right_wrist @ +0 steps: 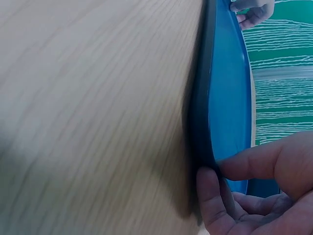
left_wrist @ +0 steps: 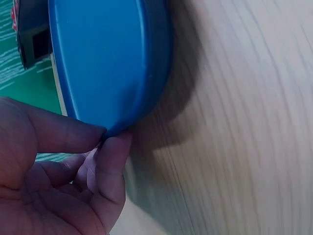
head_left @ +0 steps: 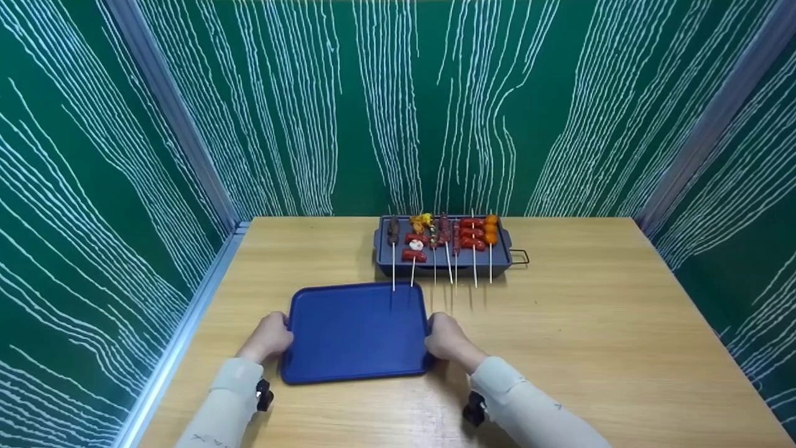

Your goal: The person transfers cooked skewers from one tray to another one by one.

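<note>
A blue rectangular tray (head_left: pixel 357 333) with a raised rim lies between my two hands in the head view, nothing on it. My left hand (head_left: pixel 272 336) pinches its left edge; in the left wrist view the thumb and curled fingers (left_wrist: pixel 111 161) meet on the rim. The right edge is pinched by my right hand (head_left: pixel 449 339), with the thumb on the inside and fingers outside in the right wrist view. Behind the tray, a dark grill (head_left: pixel 444 264) bears several skewers (head_left: pixel 472 233) of sausages, meat and orange balls, their sticks pointing toward me.
The wooden table (head_left: pixel 597 348) extends right of the tray. Green walls with white wavy lines (head_left: pixel 398 106) enclose its back and sides. A wire handle (head_left: pixel 521 256) juts from the grill's right end. Some skewer sticks (head_left: pixel 393 274) overhang the front of the grill, close to the tray's far edge.
</note>
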`<state>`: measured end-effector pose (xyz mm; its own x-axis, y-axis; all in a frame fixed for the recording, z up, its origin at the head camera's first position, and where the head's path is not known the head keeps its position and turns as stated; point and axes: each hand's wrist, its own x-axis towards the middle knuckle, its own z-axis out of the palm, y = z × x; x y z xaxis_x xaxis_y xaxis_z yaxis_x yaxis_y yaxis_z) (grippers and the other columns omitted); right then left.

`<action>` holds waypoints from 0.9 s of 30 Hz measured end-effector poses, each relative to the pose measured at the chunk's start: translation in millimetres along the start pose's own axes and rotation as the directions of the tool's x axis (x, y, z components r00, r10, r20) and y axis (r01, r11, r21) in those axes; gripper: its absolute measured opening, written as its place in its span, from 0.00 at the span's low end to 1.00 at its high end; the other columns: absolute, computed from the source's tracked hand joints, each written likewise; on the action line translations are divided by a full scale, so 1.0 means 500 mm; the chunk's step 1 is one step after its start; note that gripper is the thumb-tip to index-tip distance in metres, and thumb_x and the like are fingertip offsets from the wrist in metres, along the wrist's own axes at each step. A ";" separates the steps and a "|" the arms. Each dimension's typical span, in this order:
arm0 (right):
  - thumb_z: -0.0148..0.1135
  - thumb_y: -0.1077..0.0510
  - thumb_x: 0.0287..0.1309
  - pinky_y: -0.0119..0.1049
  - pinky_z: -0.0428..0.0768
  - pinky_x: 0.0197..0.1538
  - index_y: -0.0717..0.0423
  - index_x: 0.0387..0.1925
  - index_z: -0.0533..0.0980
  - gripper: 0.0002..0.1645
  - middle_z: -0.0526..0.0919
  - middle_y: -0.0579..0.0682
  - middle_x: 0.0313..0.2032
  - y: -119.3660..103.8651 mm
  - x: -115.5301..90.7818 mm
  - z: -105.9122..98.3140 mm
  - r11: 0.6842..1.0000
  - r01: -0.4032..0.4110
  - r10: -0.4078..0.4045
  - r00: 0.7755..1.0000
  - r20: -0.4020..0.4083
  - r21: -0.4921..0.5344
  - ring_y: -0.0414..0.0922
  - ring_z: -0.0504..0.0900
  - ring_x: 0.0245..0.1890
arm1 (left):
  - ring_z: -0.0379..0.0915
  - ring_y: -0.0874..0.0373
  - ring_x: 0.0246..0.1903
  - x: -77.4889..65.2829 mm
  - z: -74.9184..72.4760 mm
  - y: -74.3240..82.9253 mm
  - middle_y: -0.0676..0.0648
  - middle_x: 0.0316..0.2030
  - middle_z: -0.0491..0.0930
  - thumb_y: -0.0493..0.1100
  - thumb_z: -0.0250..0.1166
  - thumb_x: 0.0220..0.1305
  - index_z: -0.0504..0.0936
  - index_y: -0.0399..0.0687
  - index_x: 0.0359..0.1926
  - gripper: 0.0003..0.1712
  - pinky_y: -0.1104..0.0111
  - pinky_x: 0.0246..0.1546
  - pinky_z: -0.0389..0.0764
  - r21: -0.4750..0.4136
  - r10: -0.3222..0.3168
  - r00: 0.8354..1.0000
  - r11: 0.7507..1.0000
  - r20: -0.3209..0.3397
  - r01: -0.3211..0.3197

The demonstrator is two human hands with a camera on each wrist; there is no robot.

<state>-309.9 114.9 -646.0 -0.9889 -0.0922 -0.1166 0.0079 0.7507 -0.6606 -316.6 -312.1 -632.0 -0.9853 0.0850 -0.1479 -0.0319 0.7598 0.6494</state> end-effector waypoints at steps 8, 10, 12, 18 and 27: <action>0.58 0.74 0.43 0.43 0.89 0.41 0.60 0.34 0.80 0.15 0.84 0.54 0.33 0.007 -0.028 -0.038 1.000 -0.013 0.013 1.000 -0.008 0.004 0.51 0.83 0.36 | 0.73 0.52 0.27 -0.040 0.005 0.094 0.48 0.27 0.71 0.29 0.56 0.60 0.75 0.41 0.33 0.05 0.66 0.24 0.77 -0.018 -0.024 1.000 1.000 -0.011 0.024; 0.58 0.74 0.43 0.43 0.89 0.40 0.61 0.35 0.79 0.15 0.84 0.55 0.33 0.005 -0.037 -0.051 1.000 -0.005 0.006 1.000 -0.009 0.014 0.51 0.83 0.35 | 0.74 0.51 0.29 -0.062 0.000 0.133 0.47 0.28 0.71 0.28 0.56 0.60 0.76 0.39 0.34 0.05 0.66 0.27 0.78 -0.038 -0.043 0.999 0.998 -0.011 0.042; 0.57 0.74 0.43 0.41 0.89 0.39 0.61 0.34 0.80 0.14 0.84 0.55 0.33 0.007 -0.044 -0.063 1.000 -0.002 0.002 1.000 -0.008 0.022 0.51 0.83 0.34 | 0.74 0.50 0.30 -0.076 -0.001 0.161 0.45 0.29 0.71 0.27 0.55 0.61 0.76 0.35 0.36 0.05 0.64 0.29 0.79 -0.042 -0.043 0.999 0.998 -0.014 0.042; 0.57 0.73 0.42 0.38 0.85 0.34 0.60 0.28 0.80 0.11 0.82 0.53 0.28 0.009 -0.063 -0.098 1.000 0.014 -0.014 1.000 -0.022 0.012 0.49 0.80 0.30 | 0.76 0.50 0.36 -0.093 0.006 0.212 0.44 0.33 0.74 0.27 0.56 0.63 0.79 0.29 0.44 0.10 0.61 0.38 0.84 -0.051 -0.070 0.998 0.996 -0.008 0.069; 0.52 0.73 0.40 0.32 0.73 0.23 0.52 0.19 0.70 0.12 0.73 0.49 0.22 0.063 -0.056 -0.121 1.000 -0.002 0.002 0.999 -0.035 0.017 0.47 0.75 0.24 | 0.71 0.55 0.28 0.013 0.084 0.134 0.50 0.27 0.71 0.31 0.56 0.58 0.74 0.47 0.30 0.07 0.67 0.26 0.74 -0.004 -0.022 1.000 1.000 0.014 0.022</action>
<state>-290.7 180.8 -618.9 -0.9934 -0.0677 -0.0926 0.0123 0.7396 -0.6729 -318.4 -233.7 -620.9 -0.9819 0.0775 -0.1727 -0.0541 0.7591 0.6487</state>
